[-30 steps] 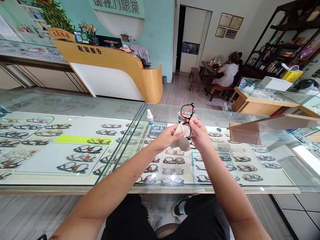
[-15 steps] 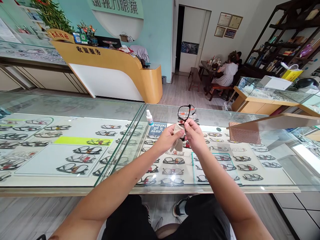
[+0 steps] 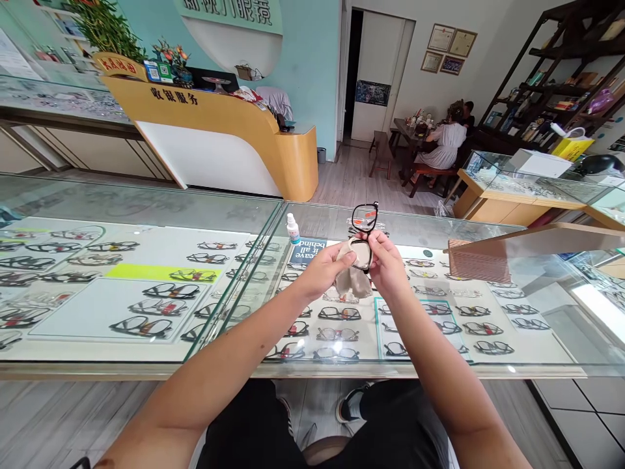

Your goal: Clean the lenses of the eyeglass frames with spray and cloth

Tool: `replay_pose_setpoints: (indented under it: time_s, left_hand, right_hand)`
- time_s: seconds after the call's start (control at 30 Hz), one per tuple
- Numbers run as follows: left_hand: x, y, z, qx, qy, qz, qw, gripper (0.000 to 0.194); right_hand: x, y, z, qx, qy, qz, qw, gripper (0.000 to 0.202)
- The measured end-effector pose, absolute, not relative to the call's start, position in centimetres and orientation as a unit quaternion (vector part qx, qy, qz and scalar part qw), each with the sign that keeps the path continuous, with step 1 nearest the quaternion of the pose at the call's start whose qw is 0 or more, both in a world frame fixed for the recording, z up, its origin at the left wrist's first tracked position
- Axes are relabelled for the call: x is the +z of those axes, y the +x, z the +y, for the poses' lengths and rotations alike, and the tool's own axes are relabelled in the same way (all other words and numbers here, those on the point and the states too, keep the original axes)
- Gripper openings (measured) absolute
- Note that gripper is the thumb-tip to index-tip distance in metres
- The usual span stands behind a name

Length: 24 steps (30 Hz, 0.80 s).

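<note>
Head view, left to right: small white bottle (image 3: 293, 229) upright on glass counter (image 3: 342, 370), near the left hand (image 3: 323, 270), not touched. Left thumb and fingers pinch beige cloth (image 3: 354, 281) at the lower lens (image 3: 362, 253). Black-framed glasses (image 3: 364, 230) between both hands, above counter, turned on end, one lens over the other. Right hand (image 3: 389, 266): fingertips grasping the frame near its bridge. Step looks like lens wiping; next move calls for steady right-hand grip, light cloth pressure.
</note>
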<state>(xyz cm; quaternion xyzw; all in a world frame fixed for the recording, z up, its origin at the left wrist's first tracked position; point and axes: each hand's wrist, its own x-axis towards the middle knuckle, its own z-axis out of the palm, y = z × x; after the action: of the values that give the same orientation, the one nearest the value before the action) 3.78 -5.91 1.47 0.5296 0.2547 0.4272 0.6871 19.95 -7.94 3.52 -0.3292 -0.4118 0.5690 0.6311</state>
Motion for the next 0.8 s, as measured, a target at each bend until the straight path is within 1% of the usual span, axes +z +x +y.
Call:
replay_pose_setpoints:
  time_s: [0.17,0.4,0.53,0.67,0.73,0.8]
  left_hand:
    - [2.1,4.1,-6.6,0.428,0.539,0.253,0.68,0.052]
    - [2.4,4.9,-7.1,0.476,0.479,0.274,0.685,0.053]
    - [2.3,4.5,-6.7,0.468,0.468,0.291,0.691,0.055]
    - [2.1,4.1,-6.3,0.429,0.474,0.281,0.716,0.059]
    - [1.8,4.1,-6.2,0.425,0.486,0.278,0.712,0.06]
    - [1.6,4.3,-6.2,0.447,0.495,0.28,0.69,0.058]
  right_hand:
    - [3.2,19.4,-8.2,0.565,-0.332,-0.416,0.631,0.055]
    - [2.0,18.9,-8.3,0.55,-0.327,-0.461,0.615,0.044]
    - [1.9,19.0,-8.0,0.539,-0.312,-0.462,0.632,0.042]
    - [2.2,19.2,-7.9,0.543,-0.314,-0.444,0.64,0.041]
    - [2.3,19.1,-8.0,0.551,-0.318,-0.428,0.642,0.043]
    - [2.3,18.8,-8.1,0.556,-0.318,-0.42,0.643,0.045]
